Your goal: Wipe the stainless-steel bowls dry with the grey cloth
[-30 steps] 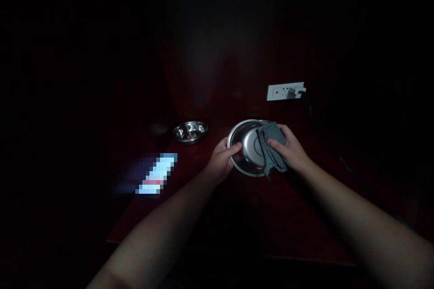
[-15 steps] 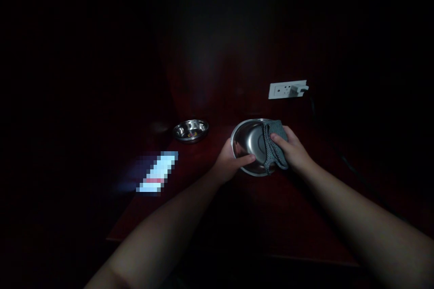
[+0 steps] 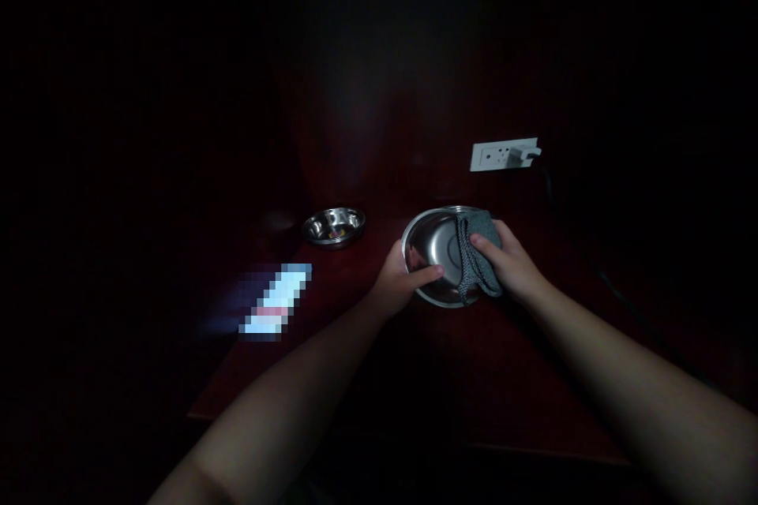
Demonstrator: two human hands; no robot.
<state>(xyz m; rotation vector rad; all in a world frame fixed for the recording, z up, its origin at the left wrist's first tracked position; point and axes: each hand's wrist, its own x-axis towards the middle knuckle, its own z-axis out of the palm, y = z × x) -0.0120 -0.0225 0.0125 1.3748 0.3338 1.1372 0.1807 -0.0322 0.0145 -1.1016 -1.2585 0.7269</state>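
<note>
A shiny steel bowl (image 3: 437,248) is held tilted above the table, its inside turned toward me. My left hand (image 3: 395,282) grips its left rim, thumb lying inside and the other fingers hidden behind. On the right side, a folded grey-green cloth (image 3: 484,241) hangs over the bowl's rim and into its inside. My right hand (image 3: 516,262) is closed on the cloth, with the thumb on top and the bowl's edge beneath; its other fingers are out of sight behind.
A smaller steel dish (image 3: 335,227) with a coloured mark inside rests on the dark red table (image 3: 379,379). A bright pixelated rectangle (image 3: 278,304) lies at the left. A white socket plate (image 3: 503,155) with a plug and cord is on the back wall. The surroundings are very dark.
Almost nothing differs. Both hands still hold the bowl and cloth, with only a slight shift of the bowl to the left.
</note>
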